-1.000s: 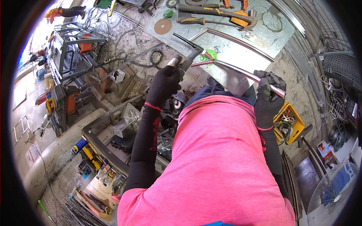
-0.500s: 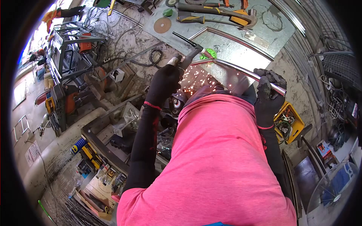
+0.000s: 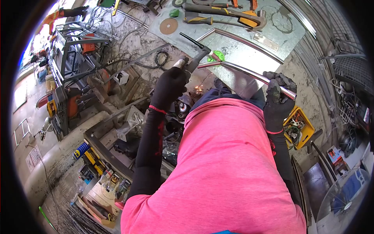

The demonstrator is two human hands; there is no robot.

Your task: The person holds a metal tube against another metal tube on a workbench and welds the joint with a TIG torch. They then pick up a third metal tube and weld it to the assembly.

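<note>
Gloved in black, the left hand (image 3: 170,86) grips an angle grinder (image 3: 191,64), while the right hand (image 3: 277,99) is clenched around one end of a curved polished steel tube (image 3: 249,74). From the right fist the tube arcs across to the grinder's head, just beyond the left hand, where its far end meets the tool. A few sparks (image 3: 198,90) glow just below that hand. Beyond both hands, hammers (image 3: 233,15) and an orange cutting disc (image 3: 168,26) lie on a metal sheet (image 3: 280,37).
</note>
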